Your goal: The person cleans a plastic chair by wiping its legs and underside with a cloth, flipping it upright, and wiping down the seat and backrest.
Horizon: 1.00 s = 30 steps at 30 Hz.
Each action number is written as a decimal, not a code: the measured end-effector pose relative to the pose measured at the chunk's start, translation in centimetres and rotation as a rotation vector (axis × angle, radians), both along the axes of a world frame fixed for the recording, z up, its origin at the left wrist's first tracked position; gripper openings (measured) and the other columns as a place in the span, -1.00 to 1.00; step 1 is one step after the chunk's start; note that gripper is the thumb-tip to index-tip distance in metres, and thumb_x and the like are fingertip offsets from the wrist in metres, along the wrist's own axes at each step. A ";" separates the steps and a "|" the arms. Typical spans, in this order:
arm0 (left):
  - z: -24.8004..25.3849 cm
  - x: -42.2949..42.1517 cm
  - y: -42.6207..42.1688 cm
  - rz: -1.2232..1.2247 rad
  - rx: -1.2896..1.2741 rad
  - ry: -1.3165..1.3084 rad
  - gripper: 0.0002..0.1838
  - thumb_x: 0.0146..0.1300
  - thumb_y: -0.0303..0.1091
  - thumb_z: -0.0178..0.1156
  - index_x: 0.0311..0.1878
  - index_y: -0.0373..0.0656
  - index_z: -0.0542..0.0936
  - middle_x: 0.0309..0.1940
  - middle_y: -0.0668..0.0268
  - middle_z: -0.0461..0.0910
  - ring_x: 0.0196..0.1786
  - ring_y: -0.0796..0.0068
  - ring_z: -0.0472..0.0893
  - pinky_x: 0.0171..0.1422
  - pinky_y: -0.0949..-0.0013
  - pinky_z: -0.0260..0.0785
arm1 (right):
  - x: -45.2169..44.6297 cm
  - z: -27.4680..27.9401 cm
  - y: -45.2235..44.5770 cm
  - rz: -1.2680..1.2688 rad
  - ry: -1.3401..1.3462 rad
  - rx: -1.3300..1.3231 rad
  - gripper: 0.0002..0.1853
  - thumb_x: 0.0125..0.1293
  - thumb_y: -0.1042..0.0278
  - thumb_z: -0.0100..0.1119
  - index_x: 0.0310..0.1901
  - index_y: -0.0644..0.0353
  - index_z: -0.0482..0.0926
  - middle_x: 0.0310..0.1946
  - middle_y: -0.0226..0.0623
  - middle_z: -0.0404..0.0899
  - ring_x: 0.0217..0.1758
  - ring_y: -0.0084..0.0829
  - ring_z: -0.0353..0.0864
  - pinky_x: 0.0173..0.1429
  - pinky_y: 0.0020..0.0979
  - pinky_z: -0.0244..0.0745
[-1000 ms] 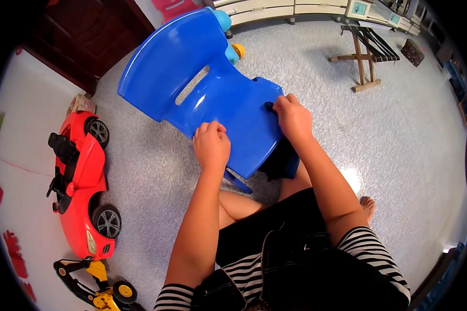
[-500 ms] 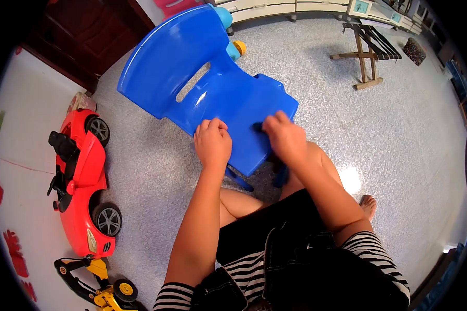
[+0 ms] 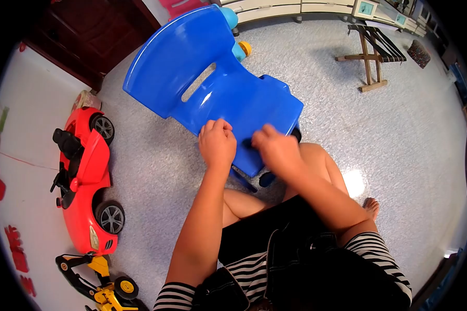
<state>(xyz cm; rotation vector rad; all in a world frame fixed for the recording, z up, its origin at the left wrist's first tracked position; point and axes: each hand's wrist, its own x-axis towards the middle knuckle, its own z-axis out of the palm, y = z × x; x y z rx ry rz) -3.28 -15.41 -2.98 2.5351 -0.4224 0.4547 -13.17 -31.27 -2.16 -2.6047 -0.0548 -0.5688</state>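
Note:
A blue plastic chair (image 3: 244,103) stands in front of me, its backrest toward the upper left. My left hand (image 3: 218,142) rests at the near left edge of the seat, fingers curled; what it may hold is hidden. Over the near part of the seat is my right hand (image 3: 275,150), slightly blurred, with its fingers closed. A small dark thing (image 3: 248,143) shows at its fingertips, too small to name. Dark shapes show below the seat's right edge.
A red toy car (image 3: 85,181) and a yellow toy excavator (image 3: 106,293) stand along the left wall. A folding stool (image 3: 371,57) is at the upper right. White drawers (image 3: 275,7) line the back. My bent legs are near the chair.
My right hand has moved from the seat's right edge toward the left and nearer to me, with the dark thing at its fingertips. My left hand has stayed at the seat's near edge.

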 end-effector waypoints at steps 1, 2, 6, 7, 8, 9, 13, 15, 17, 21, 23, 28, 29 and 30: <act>0.0 -0.1 0.1 -0.001 0.002 0.001 -0.92 0.19 -0.46 0.19 -0.34 -0.03 0.65 -0.24 0.28 0.62 -0.02 0.11 0.60 0.16 0.03 0.41 | 1.3 -0.2 -1.4 -0.068 -0.003 -0.020 -0.95 0.34 0.37 0.19 -0.22 0.01 0.63 -0.22 -0.24 0.62 -0.29 -0.04 0.71 -0.26 -0.05 0.61; 0.0 -0.1 0.1 0.001 0.003 0.005 -0.92 0.19 -0.46 0.19 -0.34 -0.03 0.65 -0.24 0.28 0.62 -0.02 0.10 0.60 0.16 0.03 0.41 | 2.7 -0.3 -2.9 -0.159 -0.005 -0.024 -0.95 0.34 0.37 0.19 -0.22 0.02 0.63 -0.22 -0.23 0.62 -0.27 -0.02 0.71 -0.24 -0.05 0.61; 0.3 -0.2 -0.1 0.010 0.001 0.019 -0.92 0.18 -0.47 0.19 -0.35 -0.04 0.65 -0.24 0.27 0.63 -0.01 0.10 0.60 0.13 0.02 0.42 | 6.8 -0.6 -6.5 -0.292 -0.086 -0.045 -0.92 0.33 0.40 0.15 -0.19 0.09 0.60 -0.22 -0.11 0.61 -0.33 -0.01 0.73 -0.27 -0.09 0.63; 0.3 -0.2 -0.1 0.009 -0.001 0.018 -0.92 0.18 -0.47 0.19 -0.35 -0.04 0.65 -0.24 0.27 0.63 -0.01 0.10 0.60 0.13 0.02 0.42 | 6.7 -0.7 -6.0 -0.293 -0.087 -0.047 -0.92 0.33 0.40 0.15 -0.19 0.09 0.60 -0.22 -0.11 0.61 -0.33 -0.01 0.73 -0.27 -0.09 0.63; 0.2 -0.1 -0.1 0.006 -0.001 0.009 -0.92 0.18 -0.47 0.19 -0.35 -0.05 0.65 -0.24 0.27 0.63 -0.02 0.09 0.60 0.13 0.03 0.42 | 6.3 -1.1 -4.9 -0.251 -0.091 -0.079 -0.92 0.32 0.41 0.15 -0.19 0.11 0.59 -0.23 -0.11 0.60 -0.34 -0.01 0.72 -0.29 -0.08 0.63; 0.2 -0.1 -0.1 0.005 0.000 0.001 -0.92 0.17 -0.47 0.19 -0.35 -0.05 0.65 -0.25 0.26 0.63 -0.02 0.09 0.60 0.13 0.03 0.42 | 5.7 -1.2 -3.5 -0.207 -0.093 -0.111 -0.92 0.30 0.42 0.15 -0.19 0.12 0.59 -0.24 -0.11 0.59 -0.35 -0.01 0.72 -0.30 -0.08 0.62; -0.2 0.0 0.0 -0.003 -0.001 -0.022 -0.92 0.17 -0.46 0.19 -0.35 -0.05 0.65 -0.26 0.26 0.63 -0.04 0.09 0.60 0.13 0.03 0.42 | 0.5 -0.5 2.3 0.035 -0.115 -0.038 -0.96 0.31 0.38 0.20 -0.26 0.10 0.58 -0.31 -0.20 0.53 -0.44 -0.10 0.68 -0.42 -0.10 0.56; 0.0 0.0 0.1 -0.004 0.004 -0.021 -0.92 0.17 -0.45 0.19 -0.35 -0.04 0.66 -0.26 0.25 0.63 -0.05 0.09 0.61 0.12 0.03 0.42 | -0.3 -0.3 2.6 0.082 -0.090 -0.013 -0.93 0.27 0.43 0.19 -0.22 0.11 0.58 -0.30 -0.16 0.56 -0.42 -0.10 0.71 -0.39 -0.09 0.59; 0.0 0.1 0.1 -0.013 0.002 -0.029 -0.91 0.19 -0.45 0.18 -0.35 -0.06 0.66 -0.26 0.24 0.64 -0.05 0.07 0.61 0.10 0.03 0.44 | 0.3 -0.2 1.5 0.082 -0.082 0.012 -0.95 0.28 0.40 0.22 -0.24 0.10 0.59 -0.30 -0.16 0.56 -0.43 -0.09 0.69 -0.39 -0.09 0.59; 0.5 -0.1 0.1 -0.005 0.011 -0.005 -0.89 0.22 -0.45 0.16 -0.34 -0.08 0.67 -0.25 0.23 0.65 -0.05 0.07 0.61 0.09 0.03 0.46 | 3.5 0.3 -1.7 -0.059 0.034 0.065 -0.92 0.32 0.38 0.26 -0.21 0.15 0.66 -0.28 -0.12 0.64 -0.24 -0.01 0.72 -0.20 -0.06 0.61; 0.3 -0.1 0.0 0.001 -0.006 0.009 -0.90 0.21 -0.44 0.17 -0.35 -0.07 0.67 -0.25 0.24 0.64 -0.04 0.08 0.60 0.12 0.03 0.44 | 4.5 1.6 -3.6 0.013 0.220 0.261 -0.92 0.34 0.39 0.31 -0.19 0.15 0.71 -0.24 -0.06 0.70 -0.21 -0.04 0.71 -0.07 -0.13 0.60; -0.2 0.0 -0.1 -0.003 -0.015 -0.008 -0.90 0.20 -0.44 0.17 -0.35 -0.05 0.67 -0.25 0.25 0.63 -0.02 0.09 0.60 0.18 0.03 0.41 | 4.1 8.9 -5.7 0.225 -0.003 0.738 -0.91 0.42 0.41 0.34 -0.15 0.21 0.74 -0.31 -0.30 0.74 -0.31 -0.50 0.64 -0.14 -0.42 0.54; -0.1 0.0 -0.2 0.005 -0.015 0.007 -0.90 0.20 -0.44 0.17 -0.35 -0.06 0.67 -0.24 0.25 0.63 -0.02 0.09 0.60 0.19 0.03 0.41 | 4.2 11.1 -5.6 0.127 -0.116 0.845 -0.90 0.40 0.41 0.34 -0.13 0.22 0.74 -0.32 -0.28 0.74 -0.31 -0.49 0.64 -0.14 -0.39 0.55; 0.1 0.0 -0.2 0.014 -0.016 0.018 -0.90 0.21 -0.44 0.18 -0.35 -0.06 0.67 -0.24 0.24 0.63 -0.02 0.09 0.60 0.21 0.03 0.41 | 4.9 12.5 -5.4 0.031 -0.235 0.949 -0.88 0.39 0.42 0.34 -0.12 0.22 0.74 -0.32 -0.26 0.75 -0.31 -0.47 0.64 -0.14 -0.36 0.56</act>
